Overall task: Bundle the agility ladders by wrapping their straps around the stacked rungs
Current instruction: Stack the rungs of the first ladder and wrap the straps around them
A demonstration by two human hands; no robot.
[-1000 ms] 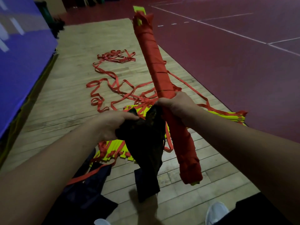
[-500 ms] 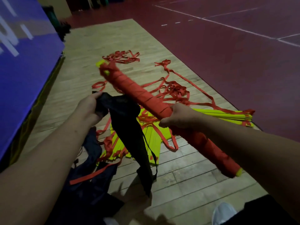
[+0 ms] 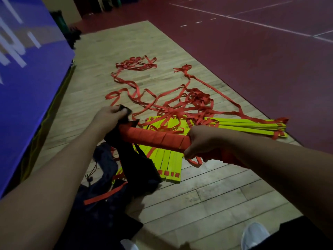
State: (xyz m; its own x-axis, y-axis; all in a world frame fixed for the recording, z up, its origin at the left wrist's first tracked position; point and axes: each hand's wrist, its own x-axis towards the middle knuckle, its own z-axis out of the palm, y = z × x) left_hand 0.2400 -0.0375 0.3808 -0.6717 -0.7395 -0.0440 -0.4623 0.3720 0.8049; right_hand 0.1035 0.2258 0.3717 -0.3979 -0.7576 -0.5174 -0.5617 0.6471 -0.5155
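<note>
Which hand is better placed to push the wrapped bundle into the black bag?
Probably the right: the right hand grips the wrapped bundle, its tip at the mouth of the black bag, which the left hand pinches.

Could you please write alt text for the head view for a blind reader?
A person's right hand grips a ladder bundle wrapped in red strap, its other end at a black bag whose fabric the left hand holds. Below, loose red straps and yellow rungs lie on a wooden floor.
</note>
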